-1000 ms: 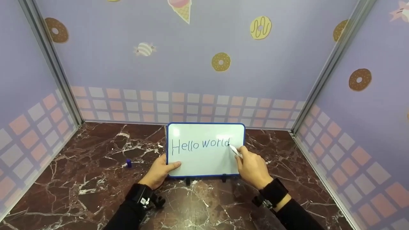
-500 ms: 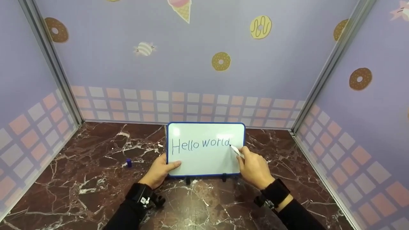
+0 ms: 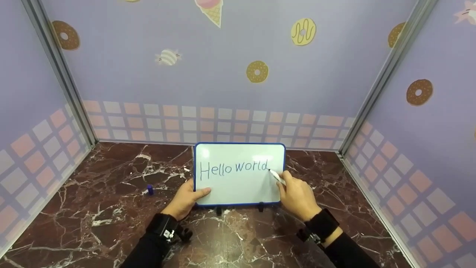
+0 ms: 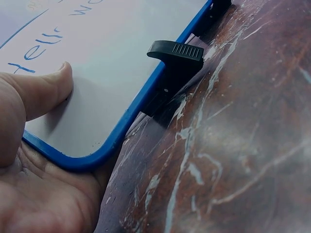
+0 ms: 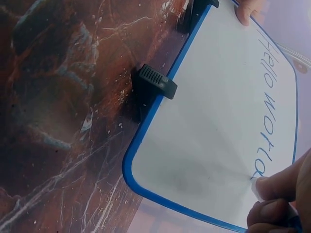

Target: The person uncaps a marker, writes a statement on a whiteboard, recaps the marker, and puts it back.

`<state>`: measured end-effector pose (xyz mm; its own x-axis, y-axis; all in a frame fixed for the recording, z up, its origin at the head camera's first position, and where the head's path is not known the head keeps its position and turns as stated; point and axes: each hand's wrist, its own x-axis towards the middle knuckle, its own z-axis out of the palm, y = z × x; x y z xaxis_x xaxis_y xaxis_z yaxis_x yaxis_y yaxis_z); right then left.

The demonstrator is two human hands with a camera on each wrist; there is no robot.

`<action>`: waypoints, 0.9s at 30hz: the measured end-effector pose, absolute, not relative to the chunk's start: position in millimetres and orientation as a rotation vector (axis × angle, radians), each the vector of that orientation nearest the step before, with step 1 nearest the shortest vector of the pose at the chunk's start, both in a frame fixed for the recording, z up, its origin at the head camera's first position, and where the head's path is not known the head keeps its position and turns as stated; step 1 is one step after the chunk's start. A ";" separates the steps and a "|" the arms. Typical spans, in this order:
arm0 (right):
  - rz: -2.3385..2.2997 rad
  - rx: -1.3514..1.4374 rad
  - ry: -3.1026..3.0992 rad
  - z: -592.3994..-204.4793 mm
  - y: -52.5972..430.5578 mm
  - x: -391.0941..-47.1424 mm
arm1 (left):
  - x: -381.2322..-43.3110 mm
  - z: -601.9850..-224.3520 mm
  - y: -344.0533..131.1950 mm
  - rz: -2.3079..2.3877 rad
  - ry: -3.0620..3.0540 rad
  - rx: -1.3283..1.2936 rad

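Note:
A small whiteboard [image 3: 234,191] with a blue frame leans upright on a dark stand whose black clips [image 4: 177,53] hook over its lower edge. "Hello world" is written across it in blue. My left hand [image 3: 186,199] grips the board's lower left side, thumb on the white face and fingers behind. In my right hand [image 3: 297,195] a white marker [image 3: 277,176] is pinched between thumb and fingers, its dark tip right at the foot of the letter "d". The right wrist view shows the fingertips [image 5: 272,187] close over the board's surface.
A purple marker cap [image 3: 150,190] stands on the dark red marble-patterned table [image 3: 111,223], left of the board. Behind the board rises a lilac wall [image 3: 223,93] with printed sweets, and side walls enclose the table left and right.
My right hand has shifted slightly right with the marker, its tip moving from the "d" stem to just past its foot. The left hand and the board have stayed in place.

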<state>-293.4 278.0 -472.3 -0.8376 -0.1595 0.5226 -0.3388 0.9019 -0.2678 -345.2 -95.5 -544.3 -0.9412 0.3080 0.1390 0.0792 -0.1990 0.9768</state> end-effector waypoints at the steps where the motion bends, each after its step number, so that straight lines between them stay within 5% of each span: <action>1: 0.485 0.361 -2.554 -471.8 278.2 -293.2 | -345.3 -544.4 -95.5 2.278 1.884 0.459; 27: 0.473 0.321 -2.483 -450.3 281.5 -305.3 | -345.3 -543.6 -95.4 2.275 1.890 0.434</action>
<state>-305.3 281.5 -450.3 -0.8000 -0.1210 0.5876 -0.3286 0.9078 -0.2604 -345.3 -95.4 -543.6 -0.9466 0.2979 0.1236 0.0670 -0.1933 0.9789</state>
